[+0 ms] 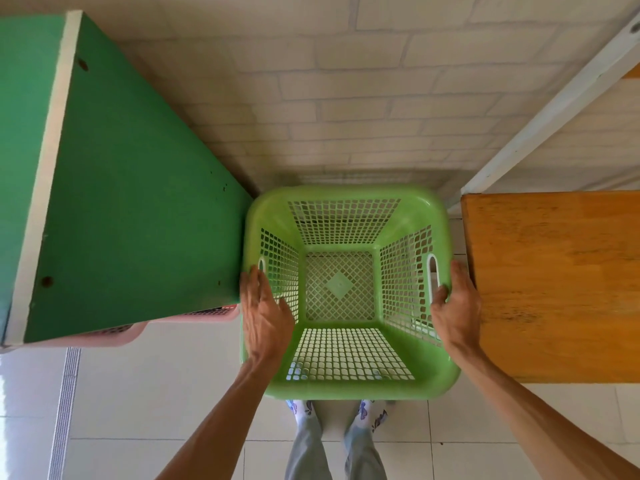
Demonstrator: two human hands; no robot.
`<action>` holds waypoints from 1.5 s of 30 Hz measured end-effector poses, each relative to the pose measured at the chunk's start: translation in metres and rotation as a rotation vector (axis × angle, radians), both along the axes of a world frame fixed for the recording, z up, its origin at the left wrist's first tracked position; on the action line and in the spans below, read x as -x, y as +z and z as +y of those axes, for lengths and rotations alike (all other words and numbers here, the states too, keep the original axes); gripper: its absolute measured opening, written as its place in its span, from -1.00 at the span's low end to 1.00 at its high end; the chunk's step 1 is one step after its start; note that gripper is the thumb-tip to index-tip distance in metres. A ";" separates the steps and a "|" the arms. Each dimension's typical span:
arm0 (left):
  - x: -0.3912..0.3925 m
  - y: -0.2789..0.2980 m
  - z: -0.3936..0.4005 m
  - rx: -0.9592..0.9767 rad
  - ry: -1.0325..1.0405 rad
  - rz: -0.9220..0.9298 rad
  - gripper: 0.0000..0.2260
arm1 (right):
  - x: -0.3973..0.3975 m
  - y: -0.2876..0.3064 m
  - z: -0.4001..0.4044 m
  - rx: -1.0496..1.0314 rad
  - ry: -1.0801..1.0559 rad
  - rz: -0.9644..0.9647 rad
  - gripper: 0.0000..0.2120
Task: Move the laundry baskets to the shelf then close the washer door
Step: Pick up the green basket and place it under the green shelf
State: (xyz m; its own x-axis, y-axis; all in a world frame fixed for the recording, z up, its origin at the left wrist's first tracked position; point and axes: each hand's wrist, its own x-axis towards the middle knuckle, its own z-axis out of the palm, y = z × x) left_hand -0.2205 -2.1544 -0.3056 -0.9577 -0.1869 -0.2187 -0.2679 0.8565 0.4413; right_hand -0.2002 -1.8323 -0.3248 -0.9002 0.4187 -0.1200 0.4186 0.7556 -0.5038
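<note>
An empty green perforated laundry basket (pixel 346 382) sits in the gap between a green cabinet and a wooden shelf board, directly below me. My left hand (pixel 264 313) grips its left rim beside the left handle slot. My right hand (pixel 457 310) grips the right rim next to the right handle slot. A pink laundry basket (pixel 194 315) peeks out from under the green cabinet at the left, mostly hidden. No washer is in view.
The green cabinet (pixel 138 202) with a white edge fills the left. An orange wooden shelf board (pixel 554 282) on a white metal frame (pixel 540 126) stands at the right. A brick-pattern wall lies behind. White floor tiles and a drain strip (pixel 64 410) lie below, with my feet under the basket.
</note>
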 end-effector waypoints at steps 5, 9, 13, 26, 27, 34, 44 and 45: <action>0.002 0.010 0.006 0.033 -0.098 -0.115 -0.23 | 0.002 0.018 -0.013 -0.078 0.022 -0.034 -0.42; 0.001 0.008 -0.011 0.017 -0.215 -0.120 -0.14 | -0.005 0.028 -0.016 -0.110 0.131 -0.077 -0.32; 0.005 0.004 -0.022 0.035 -0.275 -0.139 -0.11 | -0.007 0.034 -0.014 -0.120 0.165 -0.137 -0.24; 0.010 0.061 -0.019 0.002 -0.330 -0.226 -0.12 | -0.009 0.074 -0.003 -0.063 0.305 -0.246 -0.35; 0.008 0.082 -0.017 -0.016 -0.332 -0.242 -0.12 | -0.011 0.095 -0.005 -0.051 0.325 -0.266 -0.37; -0.009 0.257 -0.004 -0.038 -0.461 -0.250 -0.13 | -0.033 0.265 -0.026 -0.052 0.334 -0.375 -0.44; 0.002 0.394 0.040 0.064 -0.811 -0.218 0.07 | -0.098 0.418 -0.011 0.099 -0.009 -0.296 -0.34; 0.008 0.400 0.054 0.083 -0.863 -0.216 0.05 | -0.107 0.425 0.000 0.091 -0.049 -0.291 -0.33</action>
State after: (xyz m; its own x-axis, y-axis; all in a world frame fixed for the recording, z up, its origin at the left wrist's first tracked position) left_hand -0.2283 -2.1005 0.0946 -0.7112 0.5569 -0.4289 0.4150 0.8252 0.3833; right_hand -0.0932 -1.8325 0.1003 -0.8015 0.4362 -0.4091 0.5900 0.6883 -0.4221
